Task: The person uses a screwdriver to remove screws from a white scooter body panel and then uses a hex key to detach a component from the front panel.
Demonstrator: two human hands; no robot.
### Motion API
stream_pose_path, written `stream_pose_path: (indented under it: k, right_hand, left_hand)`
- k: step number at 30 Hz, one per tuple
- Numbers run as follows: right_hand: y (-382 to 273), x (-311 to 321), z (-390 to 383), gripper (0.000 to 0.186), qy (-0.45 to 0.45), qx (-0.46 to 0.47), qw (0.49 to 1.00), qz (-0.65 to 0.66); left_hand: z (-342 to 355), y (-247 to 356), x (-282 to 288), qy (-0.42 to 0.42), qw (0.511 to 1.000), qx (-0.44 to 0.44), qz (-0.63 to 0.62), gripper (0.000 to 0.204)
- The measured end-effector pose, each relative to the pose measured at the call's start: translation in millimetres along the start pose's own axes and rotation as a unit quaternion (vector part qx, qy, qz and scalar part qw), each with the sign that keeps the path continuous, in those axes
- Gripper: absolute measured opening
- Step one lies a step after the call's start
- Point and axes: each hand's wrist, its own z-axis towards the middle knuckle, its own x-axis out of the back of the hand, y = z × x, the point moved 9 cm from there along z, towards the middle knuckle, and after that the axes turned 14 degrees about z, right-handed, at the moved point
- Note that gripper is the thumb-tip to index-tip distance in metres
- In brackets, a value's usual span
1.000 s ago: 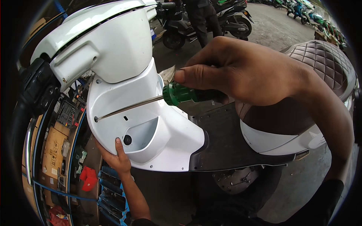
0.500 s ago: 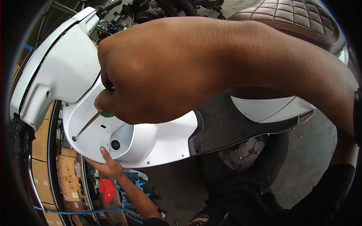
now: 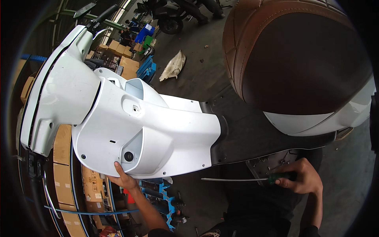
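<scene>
2 grips show in the lower half of the frame, beside a white scooter (image 3: 59, 93). At lower right, the right hand (image 3: 302, 177) has its fingers curled and clamped on a screwdriver (image 3: 244, 180) by its dark green handle; the long metal shaft points left, apart from the scooter. At lower left, the left hand (image 3: 124, 181) holds the lower rim of the white front panel (image 3: 185, 126), which fills the centre-left: thumb on its face near a round black cap (image 3: 128, 156), other fingers behind the edge. Those fingertips are hidden, so I cannot tell how hard they press. A small tray (image 3: 254, 170) of loose metal parts lies just beside the right hand. The panel looks like moulded plastic, probably light, fairly stiff, slick and easily scratched; its rim seems the surest hold. The screwdriver should feel rigid, best held by the handle.
</scene>
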Motion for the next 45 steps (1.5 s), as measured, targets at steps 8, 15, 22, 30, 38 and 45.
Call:
stream_pose_path:
  k: [8, 15, 22, 30, 38, 45]
  right_hand:
    - [185, -30, -54, 0.032, 0.106, -0.17, 0.98, 0.0]
    - [192, -15, -43, 0.03, 0.089, -0.192, 0.974, 0.077]
    - [163, -12, -32, 0.028, 0.098, -0.111, 0.983, 0.111]
    - [124, -43, 93, 0.047, 0.219, 0.061, 0.971, -0.072]
    - [117, -78, 139, 0.047, 0.279, -0.026, 0.907, -0.313]
    - [14, -93, 206, 0.032, 0.186, 0.149, 0.96, -0.15]
  left_hand:
    - [4, -11, 9, 0.011, 0.998, 0.062, 0.001, 0.049]
    - [6, -3, 10, -0.005, 0.999, 0.043, 0.02, 0.057]
    - [-1, -7, 13, 0.011, 0.996, 0.076, 0.044, 0.062]
    - [-3, -4, 17, 0.024, 0.997, 0.047, 0.06, 0.046]
    - [-3, 6, 8, 0.018, 0.998, 0.019, 0.054, 0.047]
    - [-4, -6, 10, 0.0, 0.999, 0.038, 0.03, 0.05]
